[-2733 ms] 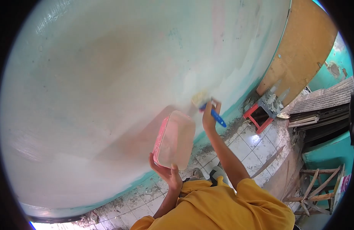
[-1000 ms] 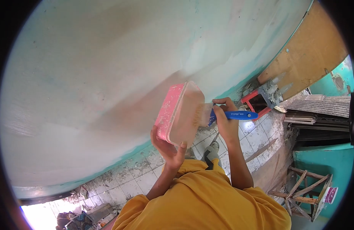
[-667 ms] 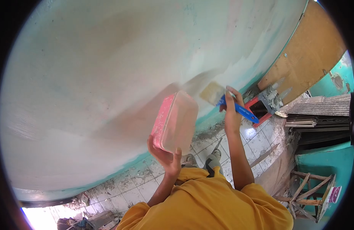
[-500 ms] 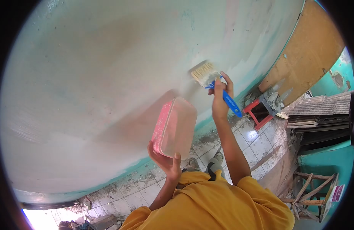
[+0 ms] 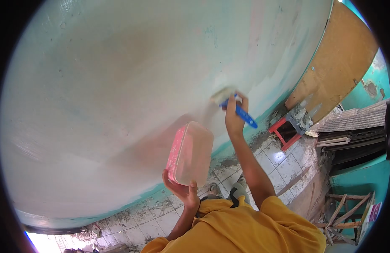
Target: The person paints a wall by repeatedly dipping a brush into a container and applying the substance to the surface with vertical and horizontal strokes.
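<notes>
A wide paintbrush with a blue handle [image 5: 247, 116] is gripped in my right hand [image 5: 235, 117]. Its pale bristles point left and up against or very near the whitish painted wall [image 5: 131, 84]; the brush head is smeared by motion, so contact is hard to judge. Below and left of the brush, my left hand [image 5: 183, 189] holds a pink plastic container [image 5: 190, 154] by its lower end, thumb on one side and fingers on the other. The container is tilted up, with its pale, paint-spattered face toward me. Streaks of teal show through the wall's coat.
A red and grey stool [image 5: 285, 133] with clutter on it stands right of my arm, before a brown board [image 5: 334, 55]. Stacked corrugated sheets [image 5: 355, 118] and a wooden frame [image 5: 344, 215] are at the right. Debris lies on the dirty tiled floor [image 5: 152, 230].
My right hand has moved the brush downward and slightly left along the wall. My left hand and the container sit a little lower in view.
</notes>
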Tool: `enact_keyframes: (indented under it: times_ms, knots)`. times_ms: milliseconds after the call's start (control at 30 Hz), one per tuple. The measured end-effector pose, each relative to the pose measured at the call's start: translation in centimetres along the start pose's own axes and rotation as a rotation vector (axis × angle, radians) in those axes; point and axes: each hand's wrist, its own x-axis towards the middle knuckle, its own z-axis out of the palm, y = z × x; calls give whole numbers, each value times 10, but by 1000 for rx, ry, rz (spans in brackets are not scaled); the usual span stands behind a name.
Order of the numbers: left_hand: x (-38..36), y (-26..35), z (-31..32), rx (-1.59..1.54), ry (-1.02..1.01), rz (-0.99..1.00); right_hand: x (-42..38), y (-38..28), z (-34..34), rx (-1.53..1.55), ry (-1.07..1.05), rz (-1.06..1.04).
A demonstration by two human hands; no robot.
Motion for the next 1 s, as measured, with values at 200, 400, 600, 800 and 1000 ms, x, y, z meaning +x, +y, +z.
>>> enact_keyframes:
  times_ms: [200, 400, 600, 800, 1000]
  knots:
    - [-3, -1, -1, -83, -12, -15, 31, -61, 19, 103, -58, -206]
    - [-4, 1, 1, -33, 28, -11, -23, 87, -39, 33, -23, 97]
    - [-10, 2, 0, -24, 58, -22, -18, 52, -24, -12, -42, 70]
    - [-24, 3, -1, 34, 108, -10, 38, -73, 34, 239, -129, -210]
    - [-41, 16, 3, 51, 166, -16, -9, 45, -9, 133, -76, -8]
